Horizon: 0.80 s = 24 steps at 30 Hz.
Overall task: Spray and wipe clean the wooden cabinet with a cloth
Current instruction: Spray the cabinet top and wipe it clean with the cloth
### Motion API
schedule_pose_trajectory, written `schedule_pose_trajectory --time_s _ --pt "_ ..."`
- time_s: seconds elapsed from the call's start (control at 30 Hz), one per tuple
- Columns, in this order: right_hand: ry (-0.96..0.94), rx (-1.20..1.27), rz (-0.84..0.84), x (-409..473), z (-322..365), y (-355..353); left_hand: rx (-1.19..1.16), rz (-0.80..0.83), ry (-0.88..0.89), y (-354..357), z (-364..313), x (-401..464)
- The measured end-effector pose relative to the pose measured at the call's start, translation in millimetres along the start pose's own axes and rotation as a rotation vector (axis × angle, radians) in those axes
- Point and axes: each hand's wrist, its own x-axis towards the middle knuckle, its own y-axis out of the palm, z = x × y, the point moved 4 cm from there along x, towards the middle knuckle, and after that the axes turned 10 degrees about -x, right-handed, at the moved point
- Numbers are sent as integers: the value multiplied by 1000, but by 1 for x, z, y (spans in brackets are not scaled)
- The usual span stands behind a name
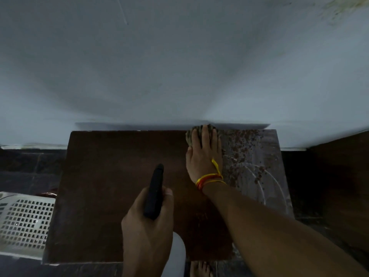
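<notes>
Head view: our right hand [203,156] presses flat fingers on the cloth [192,134] at the cabinet [119,176] top's far edge; our left hand [147,222] grips a black spray bottle [154,193] nearer us.

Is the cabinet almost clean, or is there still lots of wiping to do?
About halfway, I'd guess. The left part of the cabinet top looks dark and even, so it seems wiped. The right hand presses the cloth flat at the back edge, and the left hand holds the spray bottle. The right strip is pale and dusty with wet spots, so it's left to wipe.
</notes>
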Motion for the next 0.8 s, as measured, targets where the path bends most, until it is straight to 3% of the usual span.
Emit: schedule_pose_trajectory --time_s 0.23,0.4,0.8 --pt "-148 -12 13 -1 7 4 2 -11 21 4 8 1" --pt "-62 -5 -1 7 -15 1 -18 24 17 6 7 -4" --pt "-107 -33 34 15 -26 1 -18 12 41 -3 16 -18"
